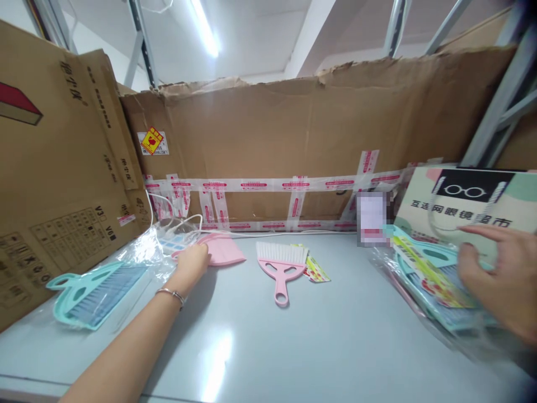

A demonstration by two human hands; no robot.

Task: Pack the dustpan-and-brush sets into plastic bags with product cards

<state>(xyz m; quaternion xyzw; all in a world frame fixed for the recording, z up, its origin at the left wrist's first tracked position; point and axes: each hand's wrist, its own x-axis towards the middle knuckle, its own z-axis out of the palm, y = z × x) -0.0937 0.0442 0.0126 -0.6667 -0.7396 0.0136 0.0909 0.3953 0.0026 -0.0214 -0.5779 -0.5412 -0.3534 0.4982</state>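
Note:
My left hand [194,259] is closed around the handle end of a pink dustpan [226,250], which lies at the back left of the table. To its right, a pink hand brush [281,271] with white bristles rests with its handle toward me. A yellow-green printed card [318,270] sticks out from beneath that brush. At the far right, my right hand [495,280] is slightly blurred, thumb and index finger apart, over a bagged teal dustpan-and-brush set [440,320] with a printed card. I cannot tell whether it touches the bag.
Another bagged teal dustpan-and-brush set [98,294] lies at the left. White cables [199,224] run along the back. Cardboard walls [251,134] enclose the grey table [260,352]. A pixelated item [372,218] and a printed carrier bag [423,187] stand at the back right.

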